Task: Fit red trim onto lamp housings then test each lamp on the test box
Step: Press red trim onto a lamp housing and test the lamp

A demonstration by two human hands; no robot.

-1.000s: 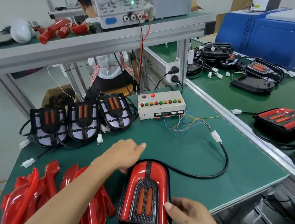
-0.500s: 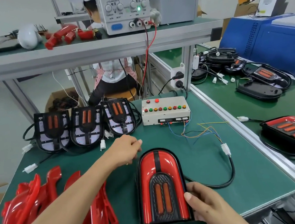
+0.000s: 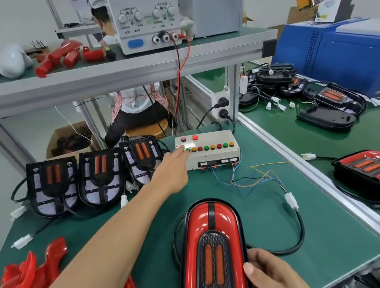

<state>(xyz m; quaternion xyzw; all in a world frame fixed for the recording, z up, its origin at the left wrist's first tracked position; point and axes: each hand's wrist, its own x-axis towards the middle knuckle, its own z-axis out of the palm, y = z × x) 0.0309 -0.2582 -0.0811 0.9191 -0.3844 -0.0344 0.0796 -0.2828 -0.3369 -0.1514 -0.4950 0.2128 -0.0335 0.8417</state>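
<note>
The right hand (image 3: 273, 276) keeps its grip on the trimmed lamp (image 3: 211, 253) lying at the near edge of the surface (image 3: 331, 234), while the left hand (image 3: 174, 169), fingers outstretched, has just reached the test box (image 3: 213, 157) buttons, so testing is likely starting.

A bench power supply (image 3: 145, 15) sits on the upper shelf (image 3: 110, 70), reading 12.00 volts. Behind the bench, a seated person (image 3: 139, 112) faces away. A blue machine (image 3: 347, 55) stands at right.
</note>
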